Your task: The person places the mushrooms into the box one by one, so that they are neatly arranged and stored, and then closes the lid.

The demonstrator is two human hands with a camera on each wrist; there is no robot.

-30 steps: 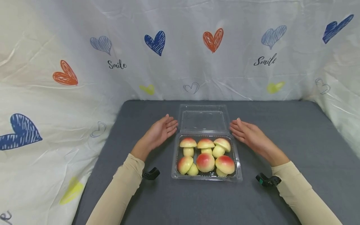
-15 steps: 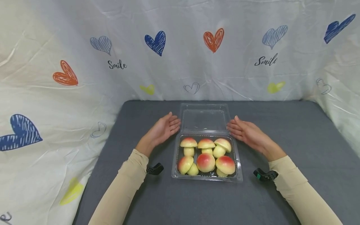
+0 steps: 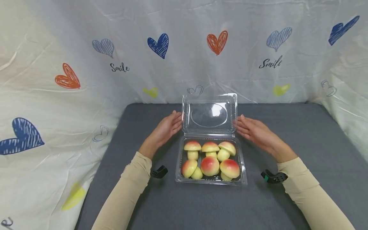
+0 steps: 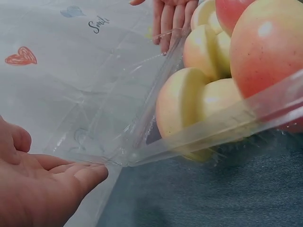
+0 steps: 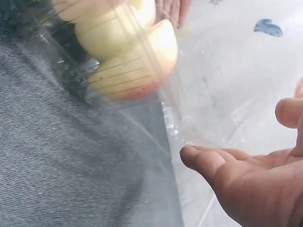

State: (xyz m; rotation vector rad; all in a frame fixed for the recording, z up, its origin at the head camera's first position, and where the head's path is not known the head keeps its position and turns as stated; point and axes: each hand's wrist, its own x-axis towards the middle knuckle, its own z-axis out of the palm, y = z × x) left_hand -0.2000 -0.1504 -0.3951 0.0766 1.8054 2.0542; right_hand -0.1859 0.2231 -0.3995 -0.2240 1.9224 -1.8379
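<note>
A clear plastic clamshell box [image 3: 211, 183] lies on the table with several mushroom-shaped pieces [image 3: 210, 166], yellow with red-tinted caps, in its base. Its hinged lid [image 3: 210, 115] stands raised and leans back. My left hand [image 3: 165, 129] is at the lid's left edge, its fingers straight and the fingertips partly behind the clear plastic. Mirroring it, my right hand [image 3: 257, 134] is at the lid's right edge with straight fingers. In the left wrist view the left fingertips [image 4: 97, 175] meet the plastic near the hinge. Right fingertips [image 5: 189, 153] are close under the lid's edge in the right wrist view.
A grey cloth covers the table [image 3: 302, 143]. Behind and to the left hangs a white curtain [image 3: 184, 70] printed with hearts and the word Smile. A black wrist-camera mount [image 3: 159, 172] sits at the left sleeve, another mount [image 3: 274, 177] at the right.
The lid has swung up from lying flat at the back to a raised, tilted position. Both hands moved slightly inward, then up alongside it. The base and the mushroom-shaped pieces stayed put.
</note>
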